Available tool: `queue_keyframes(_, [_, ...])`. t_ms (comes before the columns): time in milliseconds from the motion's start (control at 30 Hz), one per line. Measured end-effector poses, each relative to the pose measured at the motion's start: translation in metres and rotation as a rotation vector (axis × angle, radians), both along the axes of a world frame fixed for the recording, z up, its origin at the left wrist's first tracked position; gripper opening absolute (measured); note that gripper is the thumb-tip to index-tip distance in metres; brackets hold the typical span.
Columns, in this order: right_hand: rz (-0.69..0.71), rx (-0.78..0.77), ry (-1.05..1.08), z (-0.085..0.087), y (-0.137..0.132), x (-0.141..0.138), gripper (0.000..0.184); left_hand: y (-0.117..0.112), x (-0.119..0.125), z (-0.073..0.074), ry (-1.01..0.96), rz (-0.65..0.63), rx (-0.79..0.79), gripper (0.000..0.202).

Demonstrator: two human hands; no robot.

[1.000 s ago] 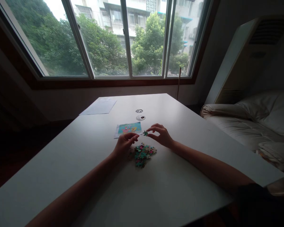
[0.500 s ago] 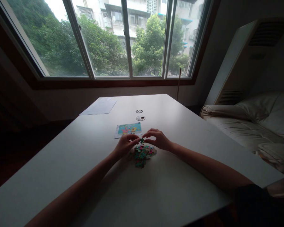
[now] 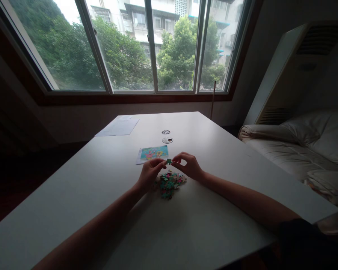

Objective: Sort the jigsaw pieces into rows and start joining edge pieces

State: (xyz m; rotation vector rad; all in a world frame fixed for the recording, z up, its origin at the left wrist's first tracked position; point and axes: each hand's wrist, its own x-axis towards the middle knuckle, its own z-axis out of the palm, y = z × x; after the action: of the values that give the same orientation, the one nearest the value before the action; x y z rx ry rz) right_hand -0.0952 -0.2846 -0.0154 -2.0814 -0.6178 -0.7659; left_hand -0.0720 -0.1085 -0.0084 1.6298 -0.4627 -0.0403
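A small green puzzle piece (image 3: 168, 161) is held in the air between both my hands, above a heap of colourful loose puzzle pieces (image 3: 169, 182) on the white table (image 3: 186, 225). My left hand (image 3: 150, 172) pinches the piece from the left. From the right, my right hand (image 3: 187, 165) pinches the same piece with curled fingers. Just beyond my hands a colourful picture card (image 3: 153, 153) lies flat on the table.
A sheet of paper (image 3: 118, 126) lies at the table's far left corner. Two round cable ports (image 3: 167, 140) sit behind the card. A cream sofa (image 3: 298, 142) stands to the right, a wide window (image 3: 146, 45) ahead.
My right hand brought the green piece leftward and down toward my left hand. Both hands now meet on it, raised slightly above the heap.
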Motion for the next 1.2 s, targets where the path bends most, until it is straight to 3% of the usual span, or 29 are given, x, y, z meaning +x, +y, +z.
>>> queue_keyframes(467, [-0.018,-0.082,-0.084,-0.003,-0.007,0.004,0.013,0.004,0.004,-0.006,-0.116,-0.018,0.074,0.022])
queue_keyframes(567, [0.008,-0.123,-0.037,0.000,-0.014,0.010,0.014,0.011,0.007,-0.007,-0.196,0.020,0.193,0.024])
queue_keyframes(667, [0.002,-0.169,0.027,0.002,-0.026,0.029,0.014,0.022,0.015,-0.008,-0.291,0.105,0.336,0.024])
queue_keyframes(800, [-0.132,-0.234,0.206,0.003,-0.042,0.070,0.013,0.034,0.026,-0.013,-0.315,0.167,0.393,0.022])
queue_keyframes(967, [-0.189,-0.262,0.324,0.003,-0.049,0.120,0.015,0.036,0.030,-0.013,-0.314,0.163,0.426,0.024])
queue_keyframes(1200, [-0.187,-0.321,0.490,-0.005,-0.045,0.149,0.020,0.037,0.031,-0.012,-0.304,0.159,0.438,0.024])
